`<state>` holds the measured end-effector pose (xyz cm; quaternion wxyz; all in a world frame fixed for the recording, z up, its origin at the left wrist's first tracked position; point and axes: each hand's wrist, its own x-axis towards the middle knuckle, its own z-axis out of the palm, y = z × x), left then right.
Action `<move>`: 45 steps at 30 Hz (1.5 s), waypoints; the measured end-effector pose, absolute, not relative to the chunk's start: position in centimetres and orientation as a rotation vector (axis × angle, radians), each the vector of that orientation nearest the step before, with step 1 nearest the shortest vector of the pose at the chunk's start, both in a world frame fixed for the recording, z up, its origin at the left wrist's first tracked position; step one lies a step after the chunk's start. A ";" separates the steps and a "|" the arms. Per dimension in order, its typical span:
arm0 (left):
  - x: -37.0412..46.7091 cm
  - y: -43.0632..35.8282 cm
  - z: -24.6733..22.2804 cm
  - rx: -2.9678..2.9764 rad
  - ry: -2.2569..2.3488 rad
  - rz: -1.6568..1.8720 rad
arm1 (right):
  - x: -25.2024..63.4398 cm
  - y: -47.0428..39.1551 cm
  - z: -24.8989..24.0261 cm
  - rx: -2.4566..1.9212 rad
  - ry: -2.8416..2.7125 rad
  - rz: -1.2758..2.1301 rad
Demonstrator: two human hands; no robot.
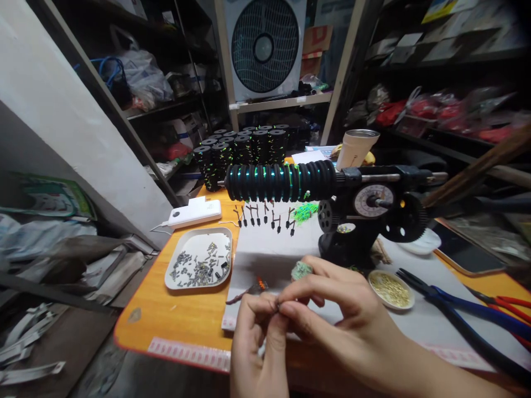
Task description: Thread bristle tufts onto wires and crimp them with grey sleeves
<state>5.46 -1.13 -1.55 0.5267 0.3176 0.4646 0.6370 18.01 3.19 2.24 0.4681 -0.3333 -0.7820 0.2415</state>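
Observation:
Near the front edge of the table, my left hand (pixel 259 342) and my right hand (pixel 344 309) meet fingertip to fingertip. Both are closed in a pinch on something tiny and dark, too small to name. A pale green crumpled lump (pixel 301 270) shows at my right hand's curled fingers; I cannot tell whether they grip it. Just behind my left hand lies a dark thin strand with an orange piece (pixel 261 284). Beyond, a black hand-cranked winding device (pixel 373 199) carries a ridged black spool (pixel 280 181) wound with green line. Small dark pieces (pixel 265 215) show below it.
A white tray (pixel 169 276) of small metal parts stands left, near a white power bank (pixel 194 213). On the right are a dish of gold bits (pixel 392 290), blue-handled pliers (pixel 460 309) and a phone (pixel 470 249). Black spools (pixel 244 146) and a cup (pixel 357 150) stand behind.

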 end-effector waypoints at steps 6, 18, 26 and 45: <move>6.1 -1.3 -2.1 0.696 1.034 1.624 | 18.1 2.6 2.0 -0.811 -1.959 0.538; 5.4 -1.4 -3.0 0.533 0.842 1.592 | 17.9 2.5 1.7 -0.626 -2.112 0.308; 3.5 -1.0 -2.4 0.574 0.785 1.594 | 18.4 2.9 1.5 -0.680 -2.158 0.394; 2.4 -1.5 -2.8 0.696 0.748 1.384 | 18.2 2.9 2.5 -0.798 -2.196 0.459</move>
